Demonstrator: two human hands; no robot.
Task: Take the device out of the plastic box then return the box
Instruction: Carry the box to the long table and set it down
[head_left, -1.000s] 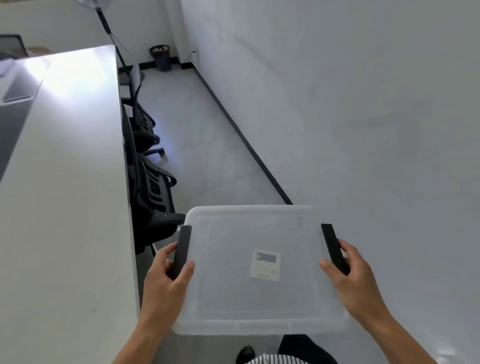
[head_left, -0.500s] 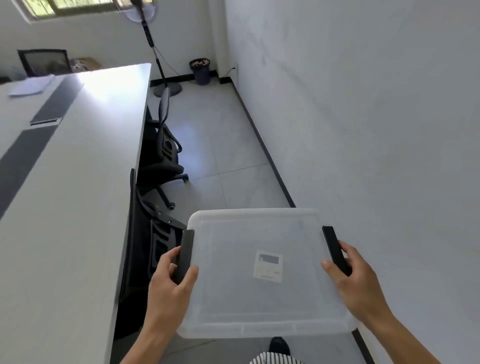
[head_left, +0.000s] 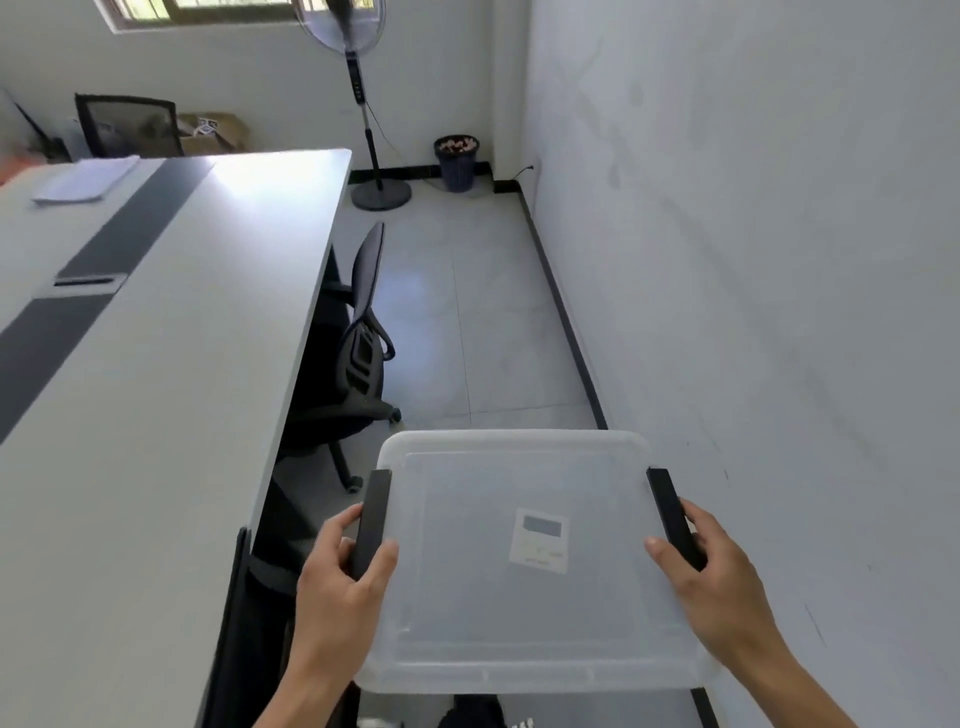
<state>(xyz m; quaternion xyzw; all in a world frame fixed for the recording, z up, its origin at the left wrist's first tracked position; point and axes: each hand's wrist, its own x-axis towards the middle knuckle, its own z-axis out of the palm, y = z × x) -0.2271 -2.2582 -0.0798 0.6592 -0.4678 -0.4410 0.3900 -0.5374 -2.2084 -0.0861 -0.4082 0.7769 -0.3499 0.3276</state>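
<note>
A narrow aisle runs between a long grey surface (head_left: 156, 364) and a white wall (head_left: 753, 260). The lidded plastic box (head_left: 519, 561) hangs in the air between both grips: left hand (head_left: 337, 592) and right hand (head_left: 722, 587) each clasp a black side latch. This looks like the carrying step, and the next move calls for setting the box down level on the surface left of the grips before unlatching; the device cannot be made out through the lid.

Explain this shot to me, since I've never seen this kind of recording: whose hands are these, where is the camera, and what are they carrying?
There is no machine here. A person wears one wide-angle camera on the head, looking down at their own hands. The left hand and right hand each grip a black side latch of a translucent plastic box with its lid on, held in the air in the aisle beside a long white table. A paper label sits on the lid. Whether anything is inside cannot be told. Ahead are an office chair, a standing fan and a waste bin.
</note>
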